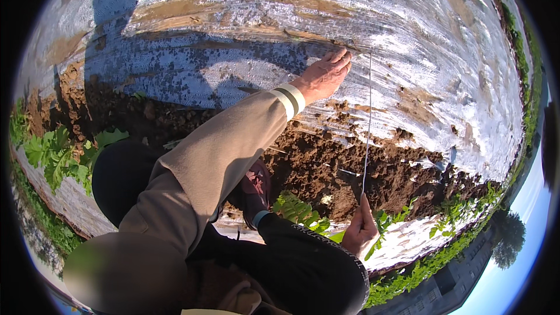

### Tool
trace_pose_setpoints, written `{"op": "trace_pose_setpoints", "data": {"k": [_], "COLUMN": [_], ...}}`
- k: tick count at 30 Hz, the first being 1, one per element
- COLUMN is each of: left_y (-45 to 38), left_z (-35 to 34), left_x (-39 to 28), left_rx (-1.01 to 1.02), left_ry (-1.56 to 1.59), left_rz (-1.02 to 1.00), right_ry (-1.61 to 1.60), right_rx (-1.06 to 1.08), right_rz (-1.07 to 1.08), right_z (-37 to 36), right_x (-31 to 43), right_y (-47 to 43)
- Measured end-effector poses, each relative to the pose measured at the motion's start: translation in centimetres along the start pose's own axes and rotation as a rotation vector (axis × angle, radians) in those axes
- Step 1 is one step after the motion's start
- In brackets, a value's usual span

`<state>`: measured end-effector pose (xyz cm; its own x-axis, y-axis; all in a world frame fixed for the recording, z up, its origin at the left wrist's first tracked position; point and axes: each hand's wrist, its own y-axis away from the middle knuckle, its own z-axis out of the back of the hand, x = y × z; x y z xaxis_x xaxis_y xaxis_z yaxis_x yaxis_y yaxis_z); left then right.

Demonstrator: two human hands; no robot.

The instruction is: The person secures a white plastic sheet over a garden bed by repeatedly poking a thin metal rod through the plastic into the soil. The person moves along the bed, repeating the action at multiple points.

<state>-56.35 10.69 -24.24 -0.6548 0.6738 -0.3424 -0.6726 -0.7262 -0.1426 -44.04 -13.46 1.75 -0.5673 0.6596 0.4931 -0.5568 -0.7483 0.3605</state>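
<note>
A bed covered with wet, shiny plastic mulch film (428, 65) spreads before me. My left hand (326, 74), in a tan sleeve with a pale striped cuff, reaches over to the film with its fingers together and pointing down. Its fingertips are at the film's surface, and whether they pinch anything is hidden. Close to them is the upper end of a thin metal rod (368, 118), which looks bent towards the fingers. Low on the right, by my knee, my right hand (362, 229) grips the rod's lower end.
Clumped brown soil (315, 157) runs along the film's near edge. Leafy green plants (57, 153) grow at the left, with more leaves (302, 212) beside my dark shoe (257, 183). A building (450, 280) and a tree (508, 238) stand far off at the lower right.
</note>
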Motion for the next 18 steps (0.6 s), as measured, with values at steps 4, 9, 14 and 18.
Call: {"op": "trace_pose_setpoints", "data": {"k": [4, 9, 14, 18], "left_y": [0.0, 0.0, 0.0, 0.4], "left_z": [-0.1, 0.5, 0.7, 0.2], "left_x": [-0.1, -0.1, -0.1, 0.5], "left_rx": [0.047, 0.089, 0.088, 0.004], "left_ry": [0.098, 0.105, 0.133, 0.129], "left_rz": [0.039, 0.057, 0.067, 0.040], "right_ry": [-0.074, -0.126, -0.218, -0.364], "right_rx": [0.044, 0.018, 0.089, 0.177], "right_rz": [-0.052, -0.100, -0.122, -0.260], "right_z": [0.0, -0.1, -0.5, -0.9], "right_x": [-1.0, -0.6, -1.5, -1.5], "right_y": [0.2, 0.4, 0.4, 0.5]}}
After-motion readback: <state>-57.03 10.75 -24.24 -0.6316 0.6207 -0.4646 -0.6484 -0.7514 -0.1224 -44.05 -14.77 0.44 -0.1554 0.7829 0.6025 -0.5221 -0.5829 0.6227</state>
